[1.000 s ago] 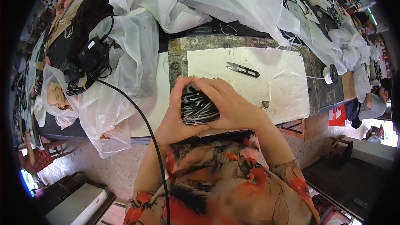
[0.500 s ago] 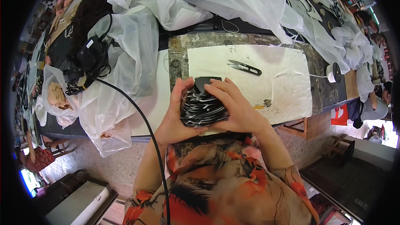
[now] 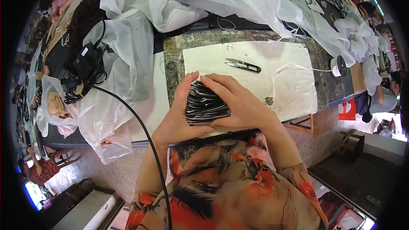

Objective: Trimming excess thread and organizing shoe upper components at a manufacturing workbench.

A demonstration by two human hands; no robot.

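Between my two hands is a thick stack of thin black pieces with whitish edges (image 3: 206, 104); what the pieces are I cannot tell. My left hand (image 3: 179, 117) wraps the stack's left side, fingers up and thumb along the near edge. On the opposite side my right hand (image 3: 238, 102) presses, its fingers curled over the far corner and its thumb at the front. The stack is held over the near edge of a white sheet (image 3: 251, 85). Beyond it on that sheet lie black-handled thread snips (image 3: 243, 65), blades pointing left.
A spool of white cord (image 3: 338, 66) stands at the right, its cord trailing onto the sheet. Clear plastic bags (image 3: 140, 59) crowd the left and far side. A black power adapter (image 3: 87, 59) sits left, its cable (image 3: 136, 117) crossing near my left arm. Other people are around the room's edges.
The stack has turned in my hands, so its layered edges show where a flat black face showed at the far end. My right fingers have shifted left over it. The view has moved slightly.
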